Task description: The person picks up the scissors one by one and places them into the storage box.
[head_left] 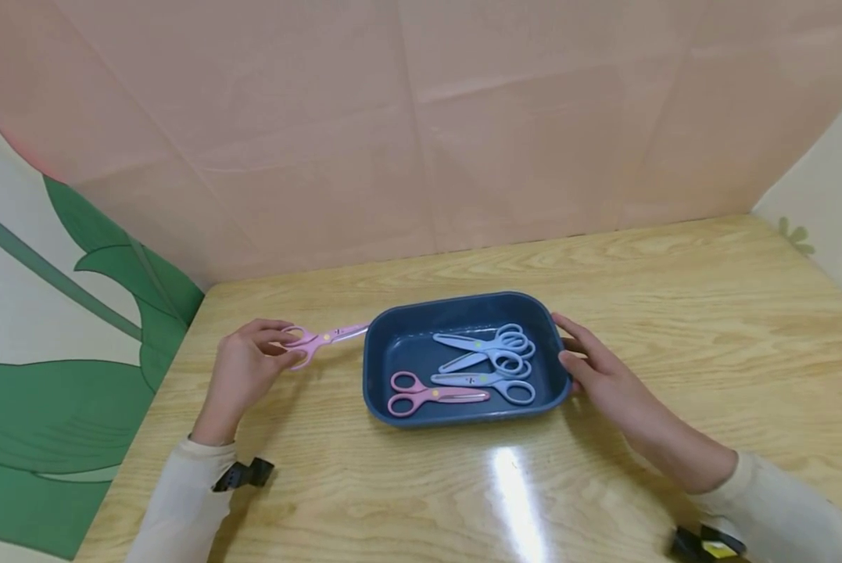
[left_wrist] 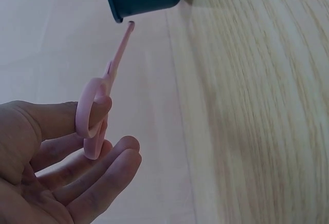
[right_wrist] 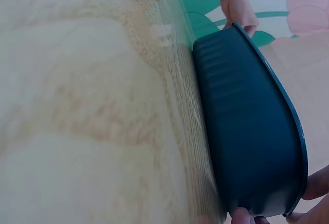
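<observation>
My left hand (head_left: 250,361) pinches a pair of pink scissors (head_left: 320,338) by the finger loops. Its blades point right, and in the left wrist view the tip of the held scissors (left_wrist: 119,54) is close to the box wall. With thumb and fingers my right hand (head_left: 607,383) grips the right end of a dark blue box (head_left: 374,375), which stands on the table. Inside lie another pair of pink scissors (head_left: 435,393) at the front left and several light blue scissors (head_left: 487,381) heaped toward the right. The right wrist view shows the box's outer wall (right_wrist: 247,111).
The wood-grain table (head_left: 308,485) reaches back to a pinkish covered wall (head_left: 421,141). On the left is a wall with painted green leaves (head_left: 48,407); a pale wall (head_left: 829,195) borders the right side. A bright reflection lies in front of the box.
</observation>
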Tool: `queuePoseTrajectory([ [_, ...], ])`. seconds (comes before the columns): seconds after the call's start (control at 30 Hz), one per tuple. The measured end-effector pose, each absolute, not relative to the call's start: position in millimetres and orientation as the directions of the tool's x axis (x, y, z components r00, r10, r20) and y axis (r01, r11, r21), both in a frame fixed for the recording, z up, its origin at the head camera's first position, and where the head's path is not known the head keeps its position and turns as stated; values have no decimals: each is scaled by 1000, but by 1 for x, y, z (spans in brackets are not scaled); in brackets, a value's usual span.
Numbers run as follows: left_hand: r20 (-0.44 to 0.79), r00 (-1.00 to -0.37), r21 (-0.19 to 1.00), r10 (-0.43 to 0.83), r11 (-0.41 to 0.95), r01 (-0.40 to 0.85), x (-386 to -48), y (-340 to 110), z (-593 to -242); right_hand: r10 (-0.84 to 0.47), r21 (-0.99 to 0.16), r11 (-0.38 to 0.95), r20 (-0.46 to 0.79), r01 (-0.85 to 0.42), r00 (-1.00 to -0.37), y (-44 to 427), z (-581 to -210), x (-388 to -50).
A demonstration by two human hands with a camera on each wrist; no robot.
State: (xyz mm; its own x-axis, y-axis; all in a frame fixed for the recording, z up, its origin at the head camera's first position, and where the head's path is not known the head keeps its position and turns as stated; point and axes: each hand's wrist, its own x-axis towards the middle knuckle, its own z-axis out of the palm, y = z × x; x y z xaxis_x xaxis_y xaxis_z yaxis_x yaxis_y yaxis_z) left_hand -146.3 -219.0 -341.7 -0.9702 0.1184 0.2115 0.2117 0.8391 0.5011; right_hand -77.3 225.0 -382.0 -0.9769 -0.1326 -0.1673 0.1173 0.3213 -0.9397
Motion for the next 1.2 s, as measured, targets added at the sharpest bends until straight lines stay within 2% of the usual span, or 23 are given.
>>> queuePoseTrajectory([
  [0.43, 180, -979, 498, 97, 849, 176, -147, -224, -336, -125, -934, 333, -178, 128, -976, 226, -383, -76],
  [0.77, 200, -977, 498, 77, 850, 169, -145, -226, -330, -131, -931, 336, -195, 142, -972, 226, -381, -76],
  [1.2, 163, -981, 514, 103, 840, 173, -141, -219, -329, -134, -938, 320, -187, 136, -973, 226, -380, -76],
])
